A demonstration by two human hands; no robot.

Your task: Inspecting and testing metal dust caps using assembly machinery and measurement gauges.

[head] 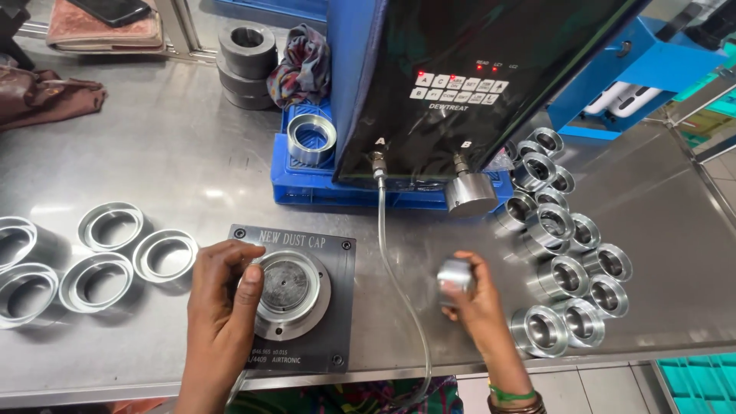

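Head view of a brushed-steel tabletop (153,153). The left hand (222,295) is laid over the left rim of a round silver metal gauge ring with a dark grey centre plug (287,291), which is seated in a square dark grey fixture plate (337,307); the fingers are curled against the ring's edge, and whether they are actually clamped on it cannot be told. The right hand (475,299) is closed around a small shiny steel cylindrical cap (454,277), held clear of the tabletop with its short axis roughly level and pointing left. The cap lies to the right of the gauge ring, at nearly the same depth, with a clear plastic hose (391,261) running down between the two; the right hand is thus the nearer to the cap, the left the nearer to the ring. Further steel caps are clustered in a group (571,268) just right of the right hand, and wider flat silver rings (115,253) are laid out left of the fixture plate. Behind, a black instrument panel with white buttons (460,84) is stood on a blue plastic tray (307,176), a second steel cap (470,192) being fitted at its right-hand port
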